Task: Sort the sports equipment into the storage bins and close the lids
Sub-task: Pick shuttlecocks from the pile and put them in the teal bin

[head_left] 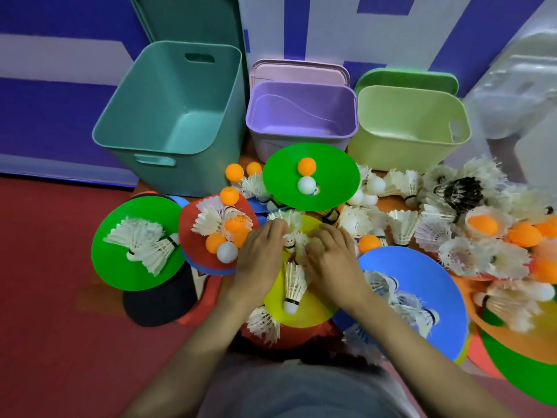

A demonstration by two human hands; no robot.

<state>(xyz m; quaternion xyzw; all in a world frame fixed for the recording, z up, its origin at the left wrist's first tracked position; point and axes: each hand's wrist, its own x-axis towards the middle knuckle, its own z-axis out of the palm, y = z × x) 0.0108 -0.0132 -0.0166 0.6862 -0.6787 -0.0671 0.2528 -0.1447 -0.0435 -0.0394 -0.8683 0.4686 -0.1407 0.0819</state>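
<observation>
Three open bins stand at the back: a tall teal bin, a purple bin and a light green bin. In front lies a heap of white shuttlecocks, orange balls, white balls and flat coloured disc cones. My left hand and my right hand rest side by side on a yellow disc, fingers among shuttlecocks at its far edge. Whether either hand grips one is hidden. Another shuttlecock lies on the disc between my wrists.
Lids lean behind the bins: teal, pink, green. A green disc carries two balls, another green disc holds shuttlecocks, a red disc and a blue disc lie beside my hands. A dark paddle lies on red floor.
</observation>
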